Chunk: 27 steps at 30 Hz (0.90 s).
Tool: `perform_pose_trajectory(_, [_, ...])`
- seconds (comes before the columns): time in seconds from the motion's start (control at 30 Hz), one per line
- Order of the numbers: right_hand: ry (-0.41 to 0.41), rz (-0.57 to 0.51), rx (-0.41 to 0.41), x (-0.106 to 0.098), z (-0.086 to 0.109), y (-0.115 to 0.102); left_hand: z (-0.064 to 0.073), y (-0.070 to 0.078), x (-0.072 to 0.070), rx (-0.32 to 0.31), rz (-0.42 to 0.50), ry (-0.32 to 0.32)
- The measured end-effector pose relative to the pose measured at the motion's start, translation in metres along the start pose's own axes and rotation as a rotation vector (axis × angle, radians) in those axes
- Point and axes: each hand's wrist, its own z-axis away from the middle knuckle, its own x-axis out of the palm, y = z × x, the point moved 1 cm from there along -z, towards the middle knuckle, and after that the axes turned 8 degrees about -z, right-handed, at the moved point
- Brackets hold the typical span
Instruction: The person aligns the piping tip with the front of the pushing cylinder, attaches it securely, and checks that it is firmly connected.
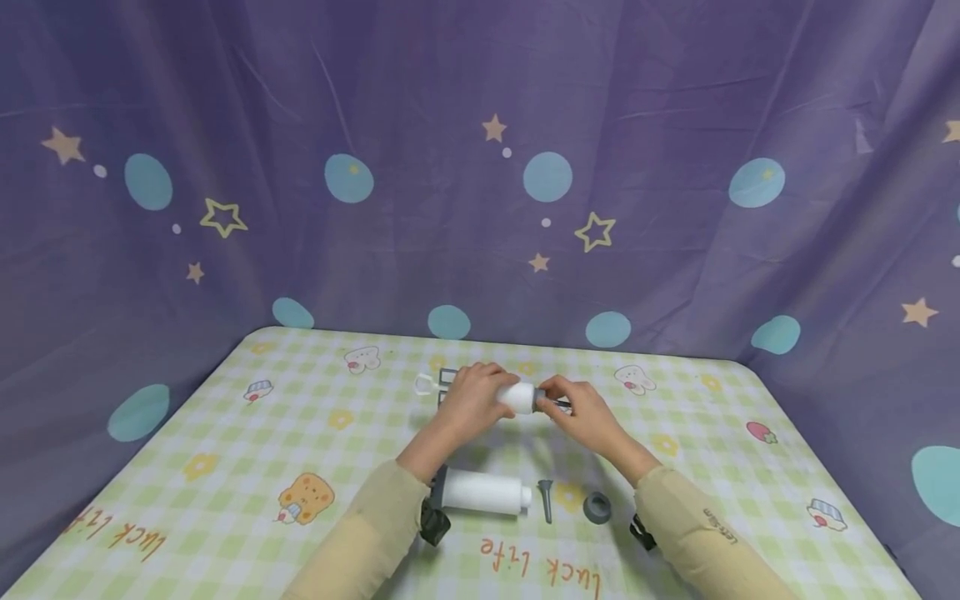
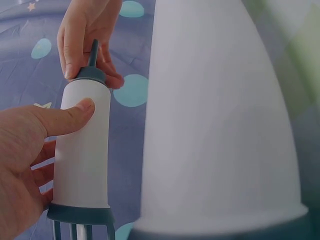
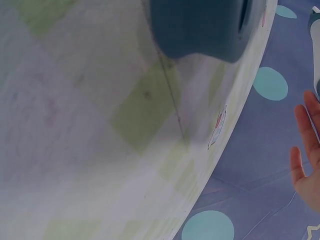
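My left hand (image 1: 472, 404) grips the white barrel (image 1: 519, 398) of a piping syringe above the table, thumb across its front in the left wrist view. A dark open frame (image 1: 447, 377) and a white loop handle (image 1: 424, 384) show at the syringe's left end. On its other end sits a dark nozzle cap (image 2: 90, 74) with a narrow spout (image 2: 93, 52). My right hand (image 1: 585, 412) pinches this cap with its fingers about the spout. Part of a hand (image 3: 310, 155) with extended fingers shows at the right wrist view's edge.
Nearer me, another white cylinder (image 1: 483, 492) with a dark base lies on its side on the checked tablecloth (image 1: 247, 450). To its right are a dark cone-shaped nozzle (image 1: 547, 504) and a dark ring (image 1: 597, 507). A purple curtain (image 1: 450, 250) hangs behind the table.
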Motion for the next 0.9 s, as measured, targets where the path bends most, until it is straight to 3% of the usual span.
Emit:
perform_pose_trajectory(0.23, [-0.019,-0.025,0.045,0.0027,0.0,-0.0007,0.0023,0.0002,0.0013,0.002,0.008,0.006])
perform_pose_trajectory(0.43, [-0.024,0.015,0.057,0.0031,0.0011,-0.0005,0.0027,0.0004,0.0011,0.007,0.011,0.001])
perform_pose_trajectory(0.63, [0.003,0.023,0.063,0.0021,0.0037,-0.0024,0.003,-0.0009,0.0013,-0.009,0.006,-0.002])
perform_pose_trajectory(0.73, [0.011,0.038,0.049,0.0003,0.0048,-0.0038,0.0027,-0.0019,0.0019,-0.01,0.006,-0.002])
perform_pose_trajectory(0.9, [0.024,0.08,-0.05,-0.0008,0.0033,-0.0052,0.001,-0.002,0.0003,-0.003,0.0,-0.002])
